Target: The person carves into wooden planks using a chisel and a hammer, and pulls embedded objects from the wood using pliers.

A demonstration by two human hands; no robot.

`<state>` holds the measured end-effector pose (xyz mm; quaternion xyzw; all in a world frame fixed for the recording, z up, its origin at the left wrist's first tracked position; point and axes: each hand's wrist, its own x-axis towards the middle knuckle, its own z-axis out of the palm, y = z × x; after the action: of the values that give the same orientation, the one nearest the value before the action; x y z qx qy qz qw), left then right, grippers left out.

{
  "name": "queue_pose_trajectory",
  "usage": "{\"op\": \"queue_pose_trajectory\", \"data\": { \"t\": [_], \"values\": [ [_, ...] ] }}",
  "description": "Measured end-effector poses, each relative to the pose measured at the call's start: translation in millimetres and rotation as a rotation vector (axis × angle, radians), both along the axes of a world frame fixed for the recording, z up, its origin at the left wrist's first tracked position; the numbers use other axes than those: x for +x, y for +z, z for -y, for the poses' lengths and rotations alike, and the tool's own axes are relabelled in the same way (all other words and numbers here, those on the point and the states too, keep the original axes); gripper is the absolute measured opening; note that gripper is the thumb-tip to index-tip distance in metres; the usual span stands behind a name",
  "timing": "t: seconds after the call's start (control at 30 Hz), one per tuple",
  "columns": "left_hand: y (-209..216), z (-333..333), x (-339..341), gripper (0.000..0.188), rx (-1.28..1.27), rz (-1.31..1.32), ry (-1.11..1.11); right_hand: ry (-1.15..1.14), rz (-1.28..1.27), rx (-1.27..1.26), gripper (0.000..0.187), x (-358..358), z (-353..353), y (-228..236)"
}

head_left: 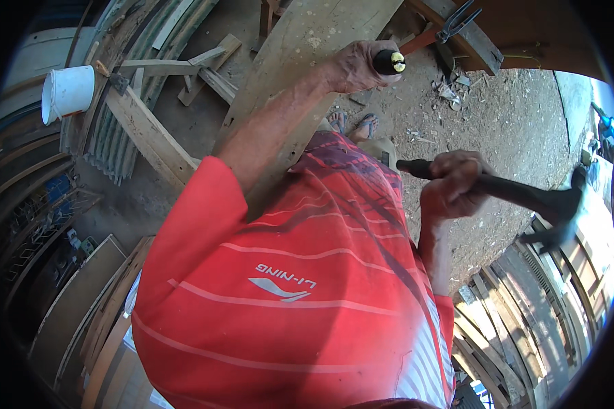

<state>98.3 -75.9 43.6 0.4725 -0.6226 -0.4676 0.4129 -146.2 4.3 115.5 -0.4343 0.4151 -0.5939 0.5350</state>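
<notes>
My left hand (358, 66) is closed round the black handle of a tool (388, 62), held over the right edge of a long wooden plank (280, 75). The handle's yellow end faces up; its lower part is hidden, so I cannot tell its kind. In my right hand (455, 184) is a hammer (515, 192), gripped partway along its dark handle. The hammer's head, blurred, points out to the right, well apart from the left-hand tool.
Beyond my left hand, a metal tool with two loop handles (459, 22) lies by a wooden beam (481, 46). At left are a white bucket (70, 92) and a wooden frame (150, 136). Stacked boards (505, 327) lie lower right. Wood scraps (450, 92) litter the ground.
</notes>
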Motion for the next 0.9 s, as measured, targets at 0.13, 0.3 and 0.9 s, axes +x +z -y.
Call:
{"op": "queue_pose_trajectory", "data": {
  "t": [0.13, 0.3, 0.9],
  "values": [
    [-11, 0, 2, 0.018, -0.11, -0.063, 0.0, 0.336, -1.237, 0.138, 0.026, 9, -6, -16],
    [-12, -6, -13, 0.02, -0.173, 0.041, 0.118, 0.291, -0.996, 0.331, 0.034, 13, 9, -1],
    [-16, 0, 92, 0.054, 0.07, 0.853, 0.71, 0.327, -0.528, 0.262, 0.053, 77, 97, -33]
  ]
}}
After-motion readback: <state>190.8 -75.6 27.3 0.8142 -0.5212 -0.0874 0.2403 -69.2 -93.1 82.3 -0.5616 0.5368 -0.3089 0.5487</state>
